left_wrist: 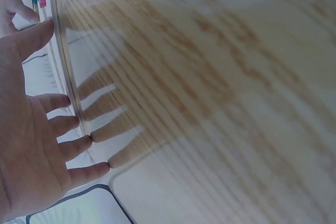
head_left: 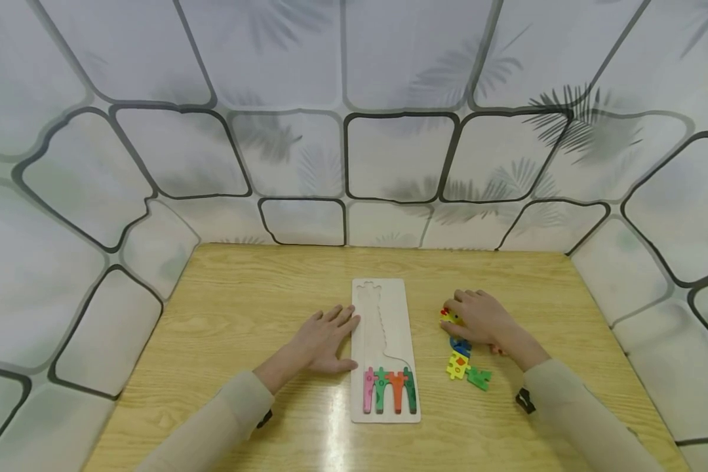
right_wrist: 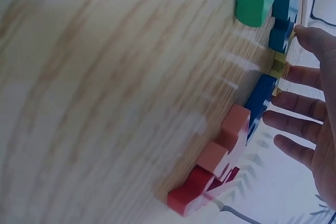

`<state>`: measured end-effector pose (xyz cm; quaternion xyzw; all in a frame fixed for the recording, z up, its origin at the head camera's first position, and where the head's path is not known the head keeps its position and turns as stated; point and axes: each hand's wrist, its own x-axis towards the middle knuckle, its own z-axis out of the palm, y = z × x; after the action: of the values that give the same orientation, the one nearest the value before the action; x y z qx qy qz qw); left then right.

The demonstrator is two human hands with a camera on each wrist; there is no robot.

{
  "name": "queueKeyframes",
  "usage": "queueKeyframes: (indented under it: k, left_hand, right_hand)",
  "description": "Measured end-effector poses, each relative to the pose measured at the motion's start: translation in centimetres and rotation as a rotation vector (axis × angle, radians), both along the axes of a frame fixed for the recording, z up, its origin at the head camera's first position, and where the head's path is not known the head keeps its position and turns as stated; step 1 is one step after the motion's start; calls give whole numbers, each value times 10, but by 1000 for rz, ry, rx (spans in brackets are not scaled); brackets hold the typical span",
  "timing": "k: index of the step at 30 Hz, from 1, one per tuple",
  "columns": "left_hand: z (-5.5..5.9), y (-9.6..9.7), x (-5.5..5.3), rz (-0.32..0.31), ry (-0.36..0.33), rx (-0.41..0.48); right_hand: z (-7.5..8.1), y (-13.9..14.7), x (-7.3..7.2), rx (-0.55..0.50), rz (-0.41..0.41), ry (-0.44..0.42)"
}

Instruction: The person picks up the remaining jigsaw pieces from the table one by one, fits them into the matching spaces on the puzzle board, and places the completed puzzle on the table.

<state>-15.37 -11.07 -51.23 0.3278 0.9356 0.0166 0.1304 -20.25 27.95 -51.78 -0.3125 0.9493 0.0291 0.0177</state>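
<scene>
A pale wooden puzzle board (head_left: 389, 314) with a giraffe-shaped recess lies upright before me. Four leg pieces, pink, green, orange (head_left: 398, 393) and dark green, fill its lower end. My left hand (head_left: 326, 342) lies spread, its fingertips and thumb at the board's left edge. To the right, my right hand (head_left: 478, 316) has thumb and index finger around a yellow puzzle piece (head_left: 450, 317) with red bits, which looks like the giraffe's head. Its other fingers reach out over the table, as the right wrist view shows. The palm partly hides the pieces below it.
Beside the right hand lie a blue piece (head_left: 460, 346), a yellow piece with an orange patch (head_left: 457, 365) and a green piece (head_left: 479, 377). Salmon (right_wrist: 236, 124), red (right_wrist: 191, 190) and dark blue (right_wrist: 261, 98) pieces show in the right wrist view. Patterned walls enclose the wooden table (head_left: 259, 288).
</scene>
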Motion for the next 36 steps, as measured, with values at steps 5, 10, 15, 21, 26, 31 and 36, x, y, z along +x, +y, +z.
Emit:
queueKeyframes:
  k: [5,10,15,21,26,31,36]
  left_hand:
    - [0,0,0,3,-2,6]
    - [-1,0,1,5,3,7]
    - [-2,0,0,2,12,1]
    - [-3,-1,0,2,10,5]
    - [-2,0,0,3,5,9]
    - [-2,0,1,6,4,13]
    - [-3,0,1,7,5,6]
  right_hand:
    - [-1,-2,-3,-7,-11,-3]
    - [-2,-6,-5,8,-28,8]
    - [1,-13,-5,36,-69,-1]
    - [6,-22,-5,71,-131,-23]
    - [9,-25,-6,59,-150,-39]
    - [8,-21,-6,34,-127,-33]
    - [7,-14,-6,5,-91,-46]
